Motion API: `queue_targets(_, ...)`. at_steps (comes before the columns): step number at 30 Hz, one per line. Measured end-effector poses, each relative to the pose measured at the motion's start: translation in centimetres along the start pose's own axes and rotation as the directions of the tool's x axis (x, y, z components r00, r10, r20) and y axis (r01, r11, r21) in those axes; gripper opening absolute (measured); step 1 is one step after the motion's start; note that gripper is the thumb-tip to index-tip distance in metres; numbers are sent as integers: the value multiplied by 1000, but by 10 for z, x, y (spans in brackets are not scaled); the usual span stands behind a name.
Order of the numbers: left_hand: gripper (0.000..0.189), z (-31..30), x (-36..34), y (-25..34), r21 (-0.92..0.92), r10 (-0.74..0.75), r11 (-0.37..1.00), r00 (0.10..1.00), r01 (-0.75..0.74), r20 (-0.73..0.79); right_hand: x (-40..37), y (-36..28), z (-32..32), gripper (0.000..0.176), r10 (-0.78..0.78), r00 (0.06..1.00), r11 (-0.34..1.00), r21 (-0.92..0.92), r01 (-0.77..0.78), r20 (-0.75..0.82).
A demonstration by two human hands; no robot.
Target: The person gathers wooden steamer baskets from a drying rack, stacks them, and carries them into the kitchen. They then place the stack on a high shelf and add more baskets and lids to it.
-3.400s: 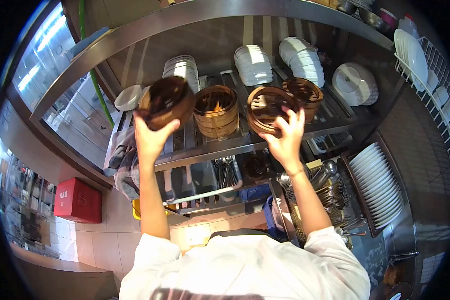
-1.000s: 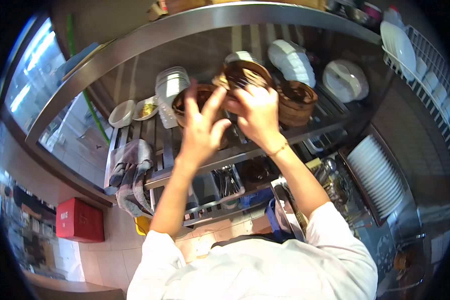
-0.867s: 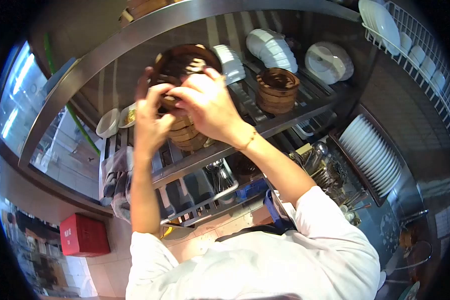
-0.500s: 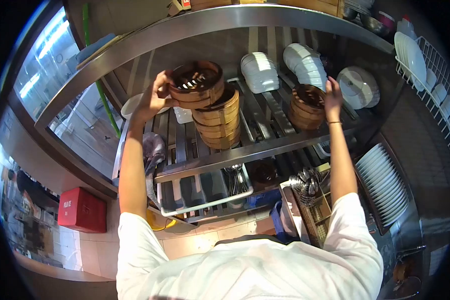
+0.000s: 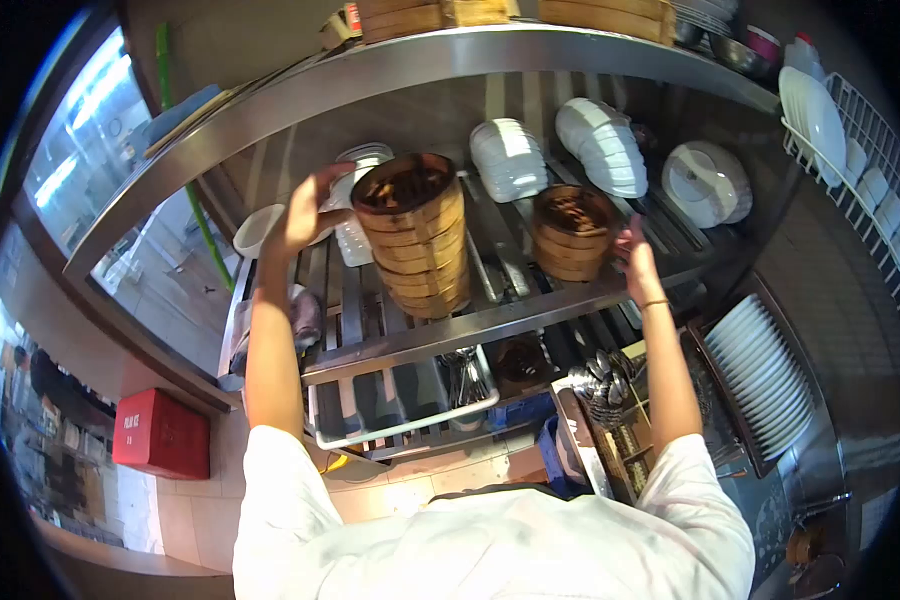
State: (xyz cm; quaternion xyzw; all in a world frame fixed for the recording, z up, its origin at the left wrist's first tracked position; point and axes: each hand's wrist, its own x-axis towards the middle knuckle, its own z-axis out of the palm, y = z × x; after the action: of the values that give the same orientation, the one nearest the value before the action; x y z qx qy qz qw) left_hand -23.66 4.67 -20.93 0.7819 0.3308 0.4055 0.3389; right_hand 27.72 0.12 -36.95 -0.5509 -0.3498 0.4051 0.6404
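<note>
A tall stack of round bamboo steamers (image 5: 420, 250) stands on the slatted metal shelf (image 5: 390, 350). My left hand (image 5: 313, 208) is just left of its top, fingers apart, with nothing in it. To the right stands a shorter bamboo steamer stack (image 5: 572, 240). My right hand (image 5: 637, 258) is beside that stack's right side, its fingers spread and slightly blurred; whether they touch the steamer is hard to tell. White bowls (image 5: 510, 160) are piled behind the steamers, with more stacked bowls (image 5: 602, 150) to their right.
Round white plates (image 5: 705, 183) lie at the shelf's right. A metal beam (image 5: 530, 52) crosses above. Below are a cutlery tray (image 5: 407, 435), a bunch of spoons (image 5: 605, 388) and a row of plates (image 5: 760, 375). A grey cloth (image 5: 305, 318) lies at the left.
The steamer that my left hand held now sits on top of the tall stack, and that hand has let go. The short stack has shifted left relative to the bowls.
</note>
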Motion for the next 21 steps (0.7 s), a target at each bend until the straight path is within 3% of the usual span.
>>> queue_targets(1, 47, 32, -19, 43, 244, 288, 940, 938, -239, -192, 13, 15, 3, 60, -49, 999, 996, 76, 51, -23)
queue_targets(3, 29, 87, -39, 36, 40, 367, 917, 797, -398, -480, 29, 30, 15, 59, -46, 997, 968, 248, 29, 60)
queue_targets(4, 17, 140, -50, 48, -45, 270, 935, 788, -352, -553, 23, 29, 25, 60, -102, 988, 954, 293, 65, 115)
queue_targets(5, 24, 182, -50, 49, -83, 322, 919, 855, -386, -408, 18, 26, 36, 62, -164, 971, 936, 337, 97, 176)
queue_targets(6, 38, 217, -49, 46, -89, 159, 977, 939, -194, -304, 18, 26, 44, 66, -221, 963, 921, 358, 154, 154)
queue_targets(7, 53, 249, -29, 13, -308, 5, 950, 984, -60, -177, 18, 28, 49, 66, -228, 959, 922, 355, 158, 167)
queue_targets(8, 63, 278, -11, -1, -452, -166, 888, 973, 78, -158, 16, 32, 52, 66, -225, 970, 901, 398, 172, 91)
queue_targets(10, 79, 329, 47, -83, -372, -299, 905, 932, 208, -205, 11, 29, 59, 64, -217, 976, 888, 411, 206, -20)
queue_targets(11, 84, 323, 48, -64, -321, -256, 922, 963, 215, -91, 10, 23, 64, 64, -229, 973, 889, 406, 211, -3)
queue_targets(13, 84, 324, 53, -28, -153, -437, 894, 896, 422, -83, 8, 19, 73, 65, -175, 984, 882, 450, 141, 37)
queue_targets(14, 81, 322, 61, -43, -286, -342, 908, 936, 306, -82, 4, 19, 75, 62, -231, 973, 892, 394, 223, -26)
queue_targets(15, 81, 317, 60, -37, -283, -340, 910, 936, 304, -90, -4, 11, 79, 62, -234, 972, 890, 398, 222, -20)
queue_targets(16, 82, 308, 61, -22, -351, -119, 936, 972, 42, -201, -18, -14, 87, 58, -340, 940, 815, 501, 292, 5)
queue_targets(17, 84, 300, 57, -6, -388, 87, 897, 944, -214, -318, -40, -40, 93, 54, -433, 901, 729, 595, 339, 17)
queue_targets(18, 85, 287, 47, 16, -290, 92, 936, 932, -201, -349, -67, -71, 101, 51, -453, 891, 735, 566, 372, 3)
queue_targets(19, 85, 266, 42, 43, -188, 107, 964, 919, -190, -380, -63, -81, 104, 56, -491, 867, 699, 631, 337, 81)
queue_targets(21, 85, 223, 33, 85, -9, 163, 984, 908, -181, -386, -84, -123, 130, 50, -535, 833, 616, 739, 272, 139)
